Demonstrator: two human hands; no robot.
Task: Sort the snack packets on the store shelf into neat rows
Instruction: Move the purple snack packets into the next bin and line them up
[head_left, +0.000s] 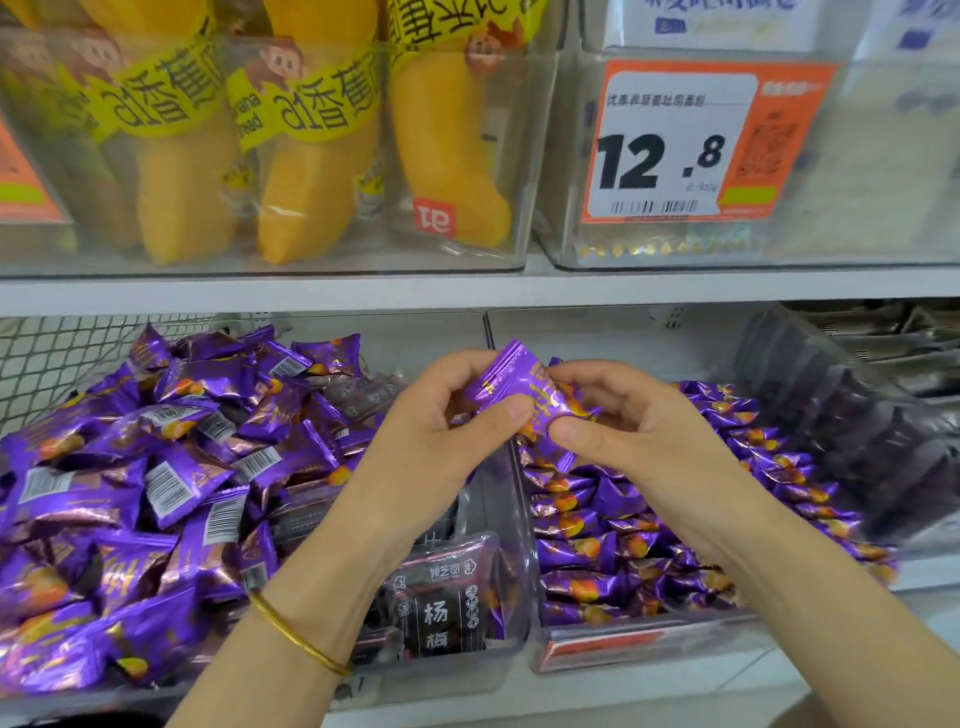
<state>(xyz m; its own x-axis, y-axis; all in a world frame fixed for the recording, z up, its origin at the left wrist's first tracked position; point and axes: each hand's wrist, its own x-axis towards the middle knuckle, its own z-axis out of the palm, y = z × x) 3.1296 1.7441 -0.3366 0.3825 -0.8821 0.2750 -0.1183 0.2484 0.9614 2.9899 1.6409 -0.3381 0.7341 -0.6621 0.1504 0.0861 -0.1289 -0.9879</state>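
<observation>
Left of the clear divider (521, 561), the bin holds a loose heap of purple packets (156, 467), lying every which way, some barcode-side up. Closer to the divider on that same side, a few dark packets (441, 608) w/ white lettering sit at the front. The left hand (431, 431), gold bangle (296, 634) on its wrist, is raised just left of the divider, thumb and fingers pinching one end of a single purple packet (524, 400). That packet hangs in the air right above the divider, tilted, touched only by the two hands. The right hand (639, 431), just right of the divider, pinches the other end btwn thumb and forefinger (its other fingers curl behind, hard to see). Below it, right of the divider, the 2nd bin has neat rows (675, 519) of purple packets standing on edge. Further right, a blurred dark row (857, 426). On the shelf above the divider: banana-bread packs (311, 156) to its left, a 12.8 price tag (675, 145) to its right.
</observation>
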